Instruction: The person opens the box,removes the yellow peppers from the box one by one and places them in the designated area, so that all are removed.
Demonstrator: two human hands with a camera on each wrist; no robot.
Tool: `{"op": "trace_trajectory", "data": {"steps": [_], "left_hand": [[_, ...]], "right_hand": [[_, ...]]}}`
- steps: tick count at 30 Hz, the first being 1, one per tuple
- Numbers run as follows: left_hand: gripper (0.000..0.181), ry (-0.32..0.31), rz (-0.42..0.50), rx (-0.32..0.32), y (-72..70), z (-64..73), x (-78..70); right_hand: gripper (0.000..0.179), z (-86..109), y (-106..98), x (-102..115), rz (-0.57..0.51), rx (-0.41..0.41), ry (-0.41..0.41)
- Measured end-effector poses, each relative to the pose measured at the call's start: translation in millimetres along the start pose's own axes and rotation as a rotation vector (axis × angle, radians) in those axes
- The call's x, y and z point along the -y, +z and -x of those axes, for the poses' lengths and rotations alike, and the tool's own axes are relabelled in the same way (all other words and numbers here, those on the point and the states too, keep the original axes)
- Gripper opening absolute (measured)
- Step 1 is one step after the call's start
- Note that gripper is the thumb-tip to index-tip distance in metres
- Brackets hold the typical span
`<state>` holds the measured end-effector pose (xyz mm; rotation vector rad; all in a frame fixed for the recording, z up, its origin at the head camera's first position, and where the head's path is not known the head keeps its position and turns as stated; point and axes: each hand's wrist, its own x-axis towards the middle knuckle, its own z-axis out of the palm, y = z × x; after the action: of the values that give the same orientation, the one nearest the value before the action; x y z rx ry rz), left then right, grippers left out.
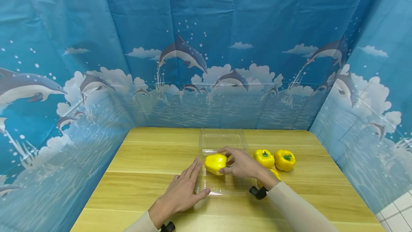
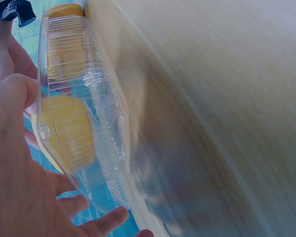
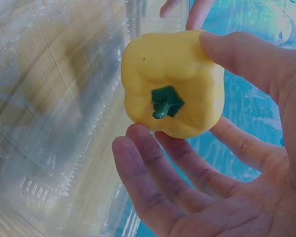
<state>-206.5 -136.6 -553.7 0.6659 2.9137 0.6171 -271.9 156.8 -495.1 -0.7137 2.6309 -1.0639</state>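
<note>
A yellow bell pepper (image 1: 215, 164) is gripped between the thumb and fingers of my right hand (image 1: 242, 164), over the left part of a clear plastic clamshell box (image 1: 230, 190). The right wrist view shows this pepper (image 3: 138, 64) with its green stem facing the camera. The box's hinged lid (image 1: 222, 139) lies folded back, away from me. My left hand (image 1: 182, 191) is beside the box's left edge, fingers extended and thumb near its front corner. In the left wrist view, those fingers lie along the wall of the box (image 2: 101, 143).
To the right of the box stand two more yellow bell peppers (image 1: 264, 158), (image 1: 284, 160), stems up. Another pepper (image 1: 275, 174) is partly hidden behind my right wrist. The wooden table (image 1: 151, 153) meets a blue dolphin-print curtain (image 1: 225, 106) at the back and sides.
</note>
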Motion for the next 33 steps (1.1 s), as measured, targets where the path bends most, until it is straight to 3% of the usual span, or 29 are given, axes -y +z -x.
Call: {"op": "trace_trajectory", "data": {"steps": [15, 33], "left_hand": [[0.106, -0.008, -0.013, 0.006, -4.3, 0.7, -1.9], [0.103, 0.000, -0.001, -0.016, -1.6, 3.3, -2.6]], "right_hand": [[0.070, 10.4, -13.9, 4.1, -0.005, -0.049, -0.001], [0.072, 42.8, -37.4, -2.1, -0.011, -0.115, 0.018]]}}
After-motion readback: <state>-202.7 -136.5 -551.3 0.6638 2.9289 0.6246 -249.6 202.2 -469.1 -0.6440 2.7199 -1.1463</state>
